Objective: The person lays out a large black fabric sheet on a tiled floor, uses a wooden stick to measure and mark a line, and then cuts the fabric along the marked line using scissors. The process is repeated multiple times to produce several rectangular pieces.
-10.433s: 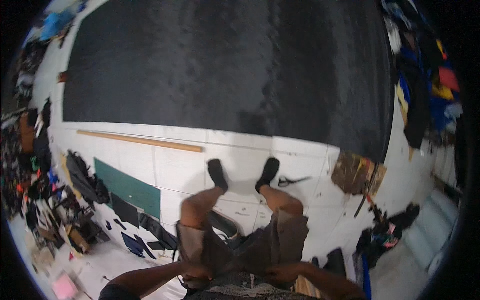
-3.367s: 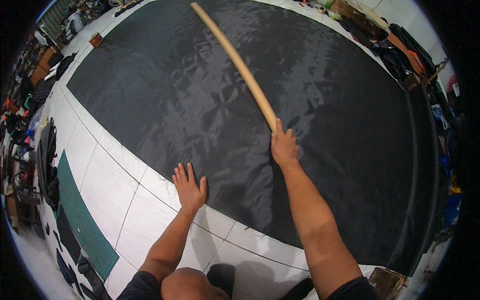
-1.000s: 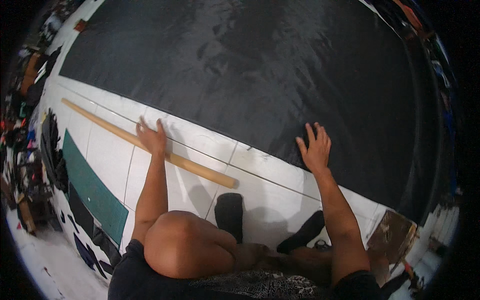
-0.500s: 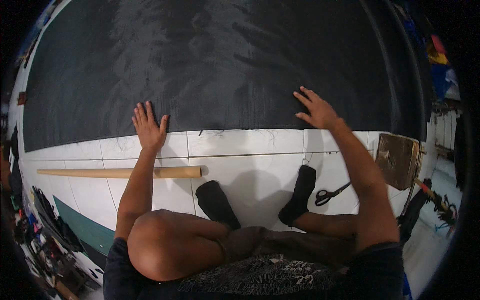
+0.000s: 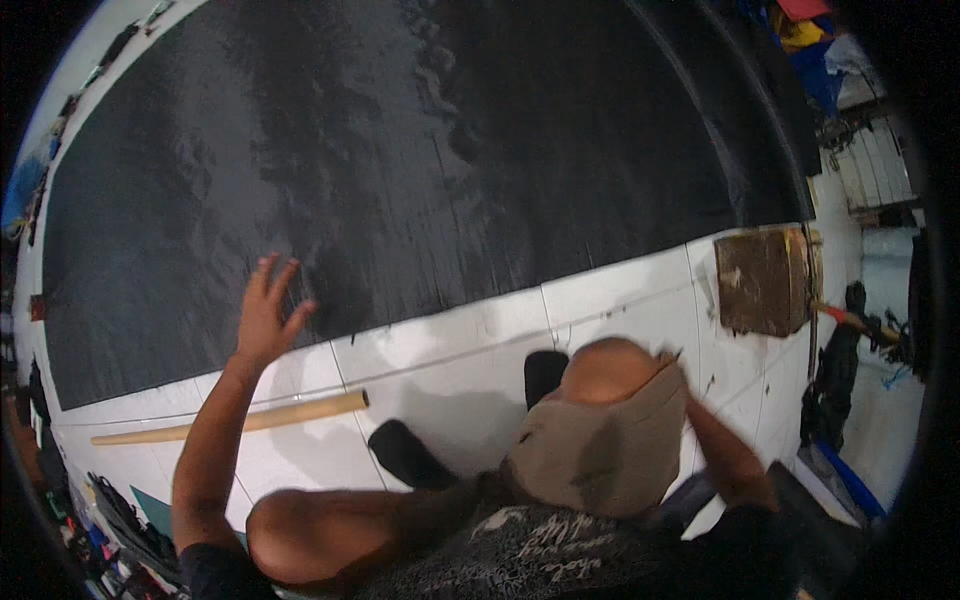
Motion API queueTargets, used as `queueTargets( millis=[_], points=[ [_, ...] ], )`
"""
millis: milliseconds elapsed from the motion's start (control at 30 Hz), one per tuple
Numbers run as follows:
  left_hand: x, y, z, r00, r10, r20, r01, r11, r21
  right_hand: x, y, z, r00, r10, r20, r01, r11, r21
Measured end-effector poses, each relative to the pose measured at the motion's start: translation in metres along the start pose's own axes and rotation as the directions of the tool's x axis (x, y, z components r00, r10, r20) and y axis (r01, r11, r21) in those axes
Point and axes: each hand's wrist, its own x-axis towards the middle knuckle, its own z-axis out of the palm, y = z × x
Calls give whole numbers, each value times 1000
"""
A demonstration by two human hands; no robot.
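A wide sheet of black cloth (image 5: 380,200) lies spread over the white tiled floor (image 5: 450,345), with slight wrinkles near its middle. Over its near edge, at the left, my left hand (image 5: 270,315) has its fingers spread and holds nothing. Whether it touches the cloth I cannot tell. My right hand (image 5: 672,362) is at my raised right knee, beside the hem of the brown shorts (image 5: 600,450). Most of that hand is hidden behind the knee, so its fingers cannot be made out.
A tan cardboard tube (image 5: 300,411) lies on the tiles below my left forearm. At the right, a worn brown block (image 5: 760,285) stands by the cloth's corner. Coloured bundles (image 5: 805,45) are at the far right, and mixed clutter lines the left rim.
Both hands have come off their flat places on the cloth; my right hand has drawn back to the knee. My right knee has risen, and the scissors by my foot are no longer visible.
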Motion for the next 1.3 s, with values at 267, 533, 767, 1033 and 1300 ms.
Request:
queueTargets(
  millis=[267,533,767,1033,1300],
  points=[
    [88,131,63,952,276,134,-263,959,-109,-109,-82,118,904,283,320,-416,752,511],
    [98,240,163,913,405,43,-405,914,-20,-90,-164,59,940,13,340,-224,775,591],
    [92,241,189,874,474,108,-471,880,-59,-88,-184,32,913,-159,376,-133,754,643],
    [91,263,181,958,264,-111,-279,948,-154,-124,-174,-3,858,-229,459,-161,729,665],
    [93,267,184,961,258,-103,-275,939,-206,-152,-172,-33,834,-238,498,-194,719,668]
  ],
)
